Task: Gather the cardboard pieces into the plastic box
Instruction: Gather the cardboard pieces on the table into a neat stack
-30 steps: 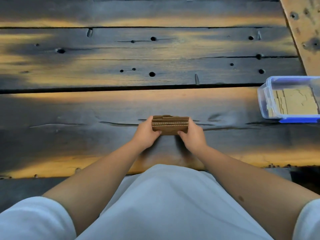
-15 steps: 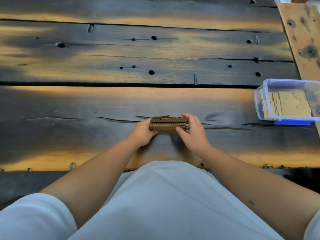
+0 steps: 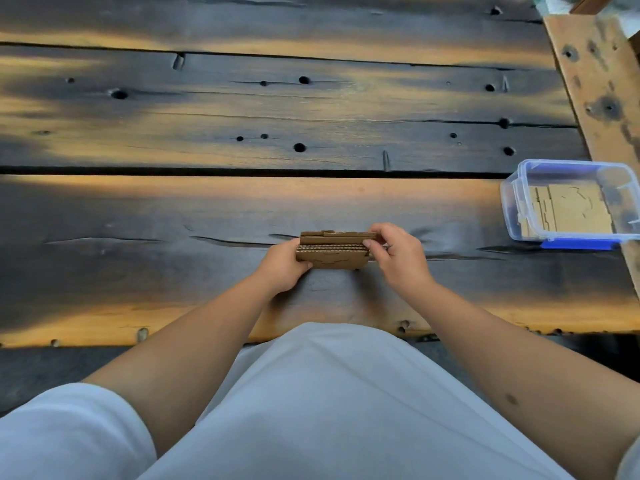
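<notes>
A stack of brown cardboard pieces [image 3: 332, 251] stands on edge on the dark wooden table, right in front of me. My left hand [image 3: 282, 268] grips its left end. My right hand [image 3: 394, 252] pinches the top right corner of the stack between thumb and fingers. The clear plastic box [image 3: 512, 202] with a blue clip sits at the right edge of the table, open on top, with several flat cardboard pieces [image 3: 568, 209] lying inside.
The table [image 3: 242, 209] is made of dark planks with holes and a wide gap between boards. A lighter wooden beam [image 3: 595, 81] runs along the far right behind the box. My white shirt fills the bottom of the view.
My right hand has shifted from the stack's right end up to its top corner, fingers now over the upper edge. The view has drifted, so the box appears lower and more to the left.
</notes>
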The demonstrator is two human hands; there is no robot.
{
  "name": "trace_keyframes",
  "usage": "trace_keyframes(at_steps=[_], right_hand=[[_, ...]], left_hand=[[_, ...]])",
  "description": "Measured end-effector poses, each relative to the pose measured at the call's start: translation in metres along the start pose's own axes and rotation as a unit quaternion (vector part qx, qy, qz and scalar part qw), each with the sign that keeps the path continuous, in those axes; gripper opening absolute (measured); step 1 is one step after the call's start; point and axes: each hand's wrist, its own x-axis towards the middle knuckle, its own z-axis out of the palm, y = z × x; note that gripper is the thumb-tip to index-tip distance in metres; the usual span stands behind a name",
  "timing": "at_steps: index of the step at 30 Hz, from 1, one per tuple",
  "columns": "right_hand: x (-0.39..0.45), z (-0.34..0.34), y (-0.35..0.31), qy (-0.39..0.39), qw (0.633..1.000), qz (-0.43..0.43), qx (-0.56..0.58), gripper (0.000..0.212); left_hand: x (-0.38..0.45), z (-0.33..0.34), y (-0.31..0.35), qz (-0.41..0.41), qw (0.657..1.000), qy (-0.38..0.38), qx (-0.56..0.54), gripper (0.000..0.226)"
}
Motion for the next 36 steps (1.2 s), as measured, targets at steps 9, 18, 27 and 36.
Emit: trace_keyframes(at_steps=[9,18,27,36], right_hand=[[0.003,-0.022,0.006,0.018,0.993,0.054,0.102,0.010],[0.003,-0.027,0.002,0.017,0.992,0.077,0.100,0.008],[-0.005,0.008,-0.004,-0.007,0.958,0.147,0.247,0.007],[0.005,-0.020,-0.010,0.075,0.894,0.175,0.407,0.016]], left_hand=[[0.003,0.000,-0.001,-0.001,1.000,-0.011,-0.019,0.033],[0.002,0.001,-0.002,-0.007,1.000,-0.012,-0.018,0.031],[0.001,0.000,-0.003,-0.020,0.997,-0.017,-0.079,0.030],[0.001,0.001,-0.008,-0.030,0.994,-0.018,-0.106,0.027]])
